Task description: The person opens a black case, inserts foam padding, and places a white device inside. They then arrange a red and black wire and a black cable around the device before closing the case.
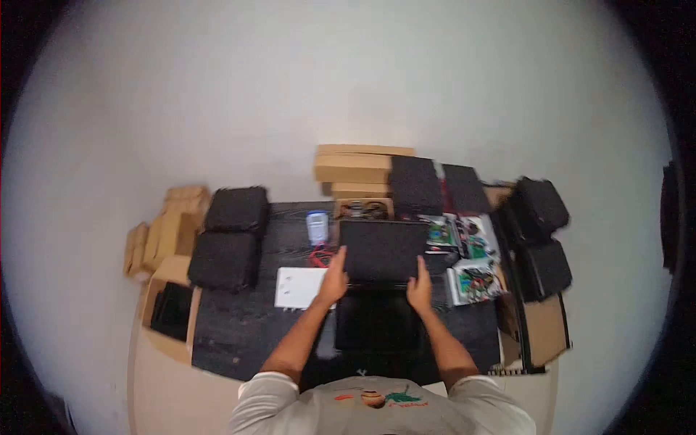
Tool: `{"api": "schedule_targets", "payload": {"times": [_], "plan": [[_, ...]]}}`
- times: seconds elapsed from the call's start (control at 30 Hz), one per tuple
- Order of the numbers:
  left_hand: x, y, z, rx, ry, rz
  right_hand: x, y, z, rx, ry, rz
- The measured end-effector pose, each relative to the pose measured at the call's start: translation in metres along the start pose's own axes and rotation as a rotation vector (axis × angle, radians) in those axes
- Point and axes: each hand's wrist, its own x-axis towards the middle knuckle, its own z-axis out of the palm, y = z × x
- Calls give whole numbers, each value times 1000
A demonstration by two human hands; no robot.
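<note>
My left hand (334, 280) and my right hand (419, 287) are closed on the two side edges of a black rectangular panel (384, 250) with a matt, textured face. Its underside and my fingertips behind it are hidden. Closer to my body lies a glossy black rectangular thing (377, 320), whose kind I cannot make out. Left of my left hand is a white notepad (299, 287) with a few small dark marks. Beyond it stands a blue-and-grey multimeter (317, 228) with red leads (319, 257) next to it.
Circuit boards in white trays (475, 284) lie on the right of the dark table (239, 330). Black cases stand stacked at left (226, 257) and right (544, 268). Cardboard boxes (355, 163) line the back, and an open carton (172, 308) sits beyond the left edge.
</note>
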Motion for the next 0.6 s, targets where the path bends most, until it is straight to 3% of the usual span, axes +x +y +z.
{"api": "schedule_targets", "payload": {"times": [0.03,0.07,0.13,0.23,0.33,0.43,0.5,0.53,0.6], "plan": [[-3,-4,-1,6,-1,51,1,-22,-10,-3,-68,167],[-6,-8,-2,13,0,99,1,-11,-3,-34,-9,50],[-16,0,-21,-18,-24,101,-1,-17,-3,0,-15,59],[-37,4,-62,23,104,138,0,-4,4,-20,-28,18],[-74,-17,-124,126,228,18,-2,7,11,-18,-26,35],[-127,-30,-219,305,531,-173,-3,11,14,-85,-29,35],[-168,-66,-279,419,761,-256,-4,12,16,-84,-35,11],[-195,-90,-303,487,831,-411,-5,14,17,-105,-46,39],[-249,-155,-352,732,939,-507,-6,18,17,-175,-62,-11]]}}
